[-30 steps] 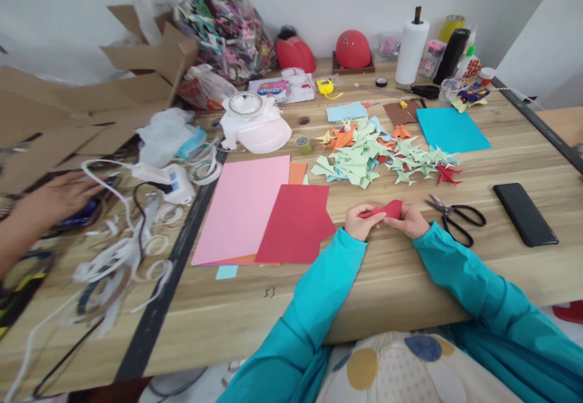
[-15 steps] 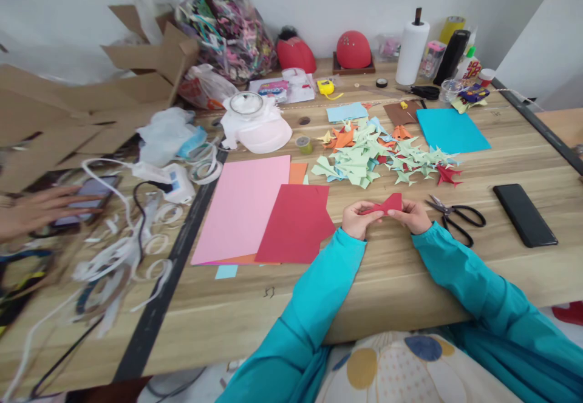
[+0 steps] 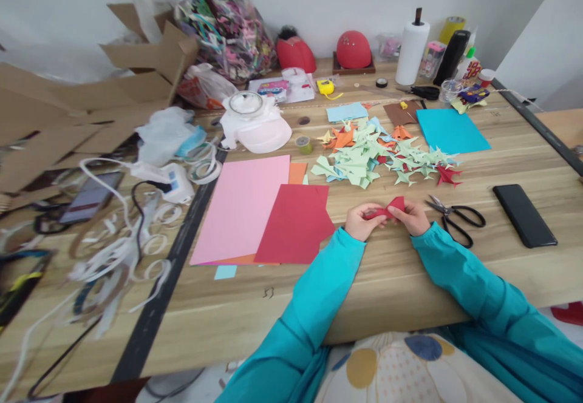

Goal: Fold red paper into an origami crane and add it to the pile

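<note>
"What do the hands have hold of?"

"A piece of folded red paper. The left hand pinches one end, fingers closed around it, and the right hand presses the other end under its thumb."

"Where is that paper, exactly?"

"Between the two hands, in front of the person, on the near side of a heap of folded paper cranes, mostly pale green. Whether it touches the wooden table, I can't tell."

"Anything close by?"

"Black-handled scissors lie just to the right of the right hand, with a black smartphone farther right. To the left of the left hand, red paper sheets overlap a pink sheet."

"And behind the cranes?"

"A turquoise sheet, toward the right."
</note>
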Motion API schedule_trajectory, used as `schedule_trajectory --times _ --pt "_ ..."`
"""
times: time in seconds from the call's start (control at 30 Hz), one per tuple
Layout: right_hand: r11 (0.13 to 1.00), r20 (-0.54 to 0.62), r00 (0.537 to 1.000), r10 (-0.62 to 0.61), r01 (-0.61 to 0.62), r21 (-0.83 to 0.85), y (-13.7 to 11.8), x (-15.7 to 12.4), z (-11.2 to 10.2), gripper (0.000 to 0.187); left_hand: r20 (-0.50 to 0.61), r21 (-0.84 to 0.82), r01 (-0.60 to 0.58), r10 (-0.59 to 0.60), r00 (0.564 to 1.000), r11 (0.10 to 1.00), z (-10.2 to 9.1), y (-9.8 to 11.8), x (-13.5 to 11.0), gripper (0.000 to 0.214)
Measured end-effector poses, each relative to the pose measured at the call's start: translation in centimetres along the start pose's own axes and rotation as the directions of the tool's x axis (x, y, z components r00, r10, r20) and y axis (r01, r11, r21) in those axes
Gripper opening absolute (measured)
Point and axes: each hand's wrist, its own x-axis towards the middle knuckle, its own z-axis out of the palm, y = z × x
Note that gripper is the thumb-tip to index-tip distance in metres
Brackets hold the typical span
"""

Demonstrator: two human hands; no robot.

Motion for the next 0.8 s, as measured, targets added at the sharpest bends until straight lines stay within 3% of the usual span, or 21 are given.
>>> schedule_trajectory --times 0.23,0.57,0.8 --pt "1.0 -0.106 0.994 -0.02 0.018 -0.013 -0.12 -0.02 -0.07 0.033 0.018 0.059 0.022 -0.023 1.0 0.998 -0.05 0.04 -0.1 0.038" --pt "0.996 -0.136 0.989 0.061 -0.051 0.072 0.18 -0.02 -0.25 0.03 0.019 0.077 0.066 -0.068 0.997 0.995 0.02 0.0 0.03 0.038" --pt "0.996 -0.125 0.991 0.049 -0.039 0.075 0.0 -0.09 -0.15 0.031 0.002 0.103 0.054 -0.055 0.998 0.993 0.09 -0.05 -0.04 0.034"
